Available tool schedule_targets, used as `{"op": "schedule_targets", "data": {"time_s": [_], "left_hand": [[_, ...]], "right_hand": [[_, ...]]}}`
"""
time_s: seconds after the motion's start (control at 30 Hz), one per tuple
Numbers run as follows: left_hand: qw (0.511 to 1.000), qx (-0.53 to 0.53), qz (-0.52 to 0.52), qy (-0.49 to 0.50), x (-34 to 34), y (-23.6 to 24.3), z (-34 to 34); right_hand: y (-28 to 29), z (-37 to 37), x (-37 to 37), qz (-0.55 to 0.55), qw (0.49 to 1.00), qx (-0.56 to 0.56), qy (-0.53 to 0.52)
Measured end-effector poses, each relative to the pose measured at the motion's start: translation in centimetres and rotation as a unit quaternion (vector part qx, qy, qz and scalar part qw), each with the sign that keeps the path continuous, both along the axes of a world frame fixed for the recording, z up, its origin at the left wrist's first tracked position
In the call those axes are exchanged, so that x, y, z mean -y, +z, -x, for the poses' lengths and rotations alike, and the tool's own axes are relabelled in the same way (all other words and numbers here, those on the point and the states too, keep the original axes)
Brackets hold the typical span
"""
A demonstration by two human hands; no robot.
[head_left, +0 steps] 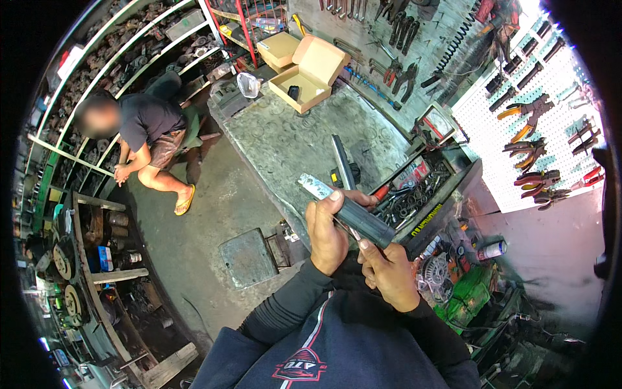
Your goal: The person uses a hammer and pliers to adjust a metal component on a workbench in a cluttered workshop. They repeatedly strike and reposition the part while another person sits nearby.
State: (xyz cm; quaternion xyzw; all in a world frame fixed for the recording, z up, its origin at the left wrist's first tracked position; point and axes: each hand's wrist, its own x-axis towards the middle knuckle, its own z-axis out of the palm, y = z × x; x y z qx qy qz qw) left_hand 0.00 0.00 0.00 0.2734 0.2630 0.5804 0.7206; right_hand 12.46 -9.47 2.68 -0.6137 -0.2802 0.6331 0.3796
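Observation:
My left hand (328, 235) is wrapped round a thick black ribbed cylinder (366, 220), held tilted over the near edge of the bench. A pale, scuffed flat piece (315, 187) sticks out of its far end. Against the near side of the cylinder, my right hand (391, 273) pinches a thin metal rod (350, 230); most of it is hidden by the fingers, so its kind is unclear. Just beyond my hands, a long dark bar (341, 159) with a bright edge lies on the bench, beside a small black-and-yellow object (335, 177).
The grey metal bench (259, 139) bears an open cardboard box (310, 78) with a small black part inside. A tool tray (447, 188) of sockets and wrenches adjoins it. Pliers (528, 117) hang on the right pegboard. A person (152, 133) sits at left; a low stool (247, 258) stands nearer.

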Motion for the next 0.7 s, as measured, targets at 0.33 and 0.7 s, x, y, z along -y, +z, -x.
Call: {"op": "schedule_targets", "data": {"time_s": [0.33, 0.7], "left_hand": [[0.996, 0.055, 0.069, -0.003, 0.0, 0.1, -0.1], [0.973, -0.040, 0.215, -0.068, -1.0, -1.0, 1.1]], "right_hand": [[-0.7, 0.0, -0.5, -0.131, 0.976, 0.175, 0.019], [-1.3, -2.5, -1.0, -0.246, 0.906, 0.326, 0.116]]}}
